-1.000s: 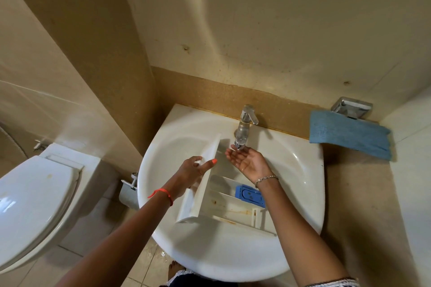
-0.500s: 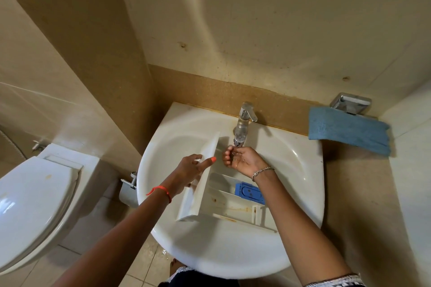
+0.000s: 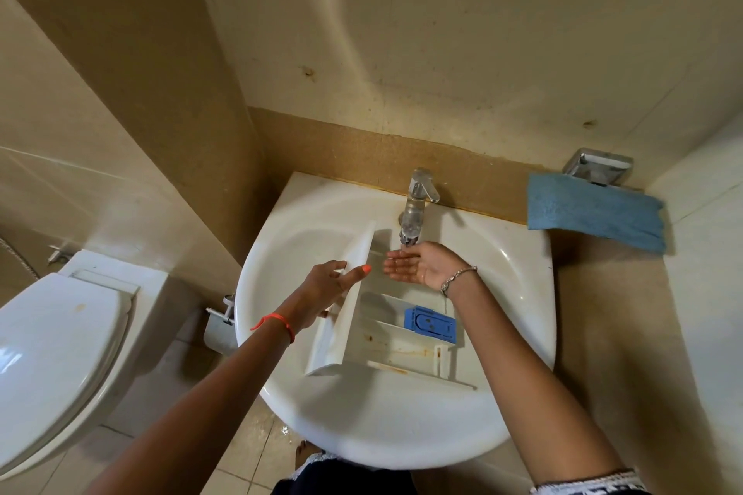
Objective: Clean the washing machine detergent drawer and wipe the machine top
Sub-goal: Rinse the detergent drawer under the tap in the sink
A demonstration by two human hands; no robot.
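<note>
Overhead, head view: a white glazed ceramic basin [image 3: 402, 426], rounded at its near edge, is fixed to a beige wall. The detergent drawer [image 3: 386, 342], white moulded plastic, rectangular and split by thin dividers, lies inside the basin bowl with its flat front panel standing on the left. Brownish stains streak the near dividers. A blue plastic insert [image 3: 430, 325] sits in the drawer's right compartment. A dull chrome tap [image 3: 416, 209] stands at the far rim. A blue napped cloth [image 3: 595, 217] hangs from a metal holder [image 3: 599, 167] to the far right. A glossy white toilet lid [image 3: 56, 354] is at the left.

The left hand [image 3: 321, 289] grips the front panel: thumb on the panel's right face, fingers [image 3: 335, 264] curled round its left side. The right hand [image 3: 418, 263] is held palm up beneath the tap spout, wet, its fingers [image 3: 396, 264] close together and slightly cupped, holding nothing.
</note>
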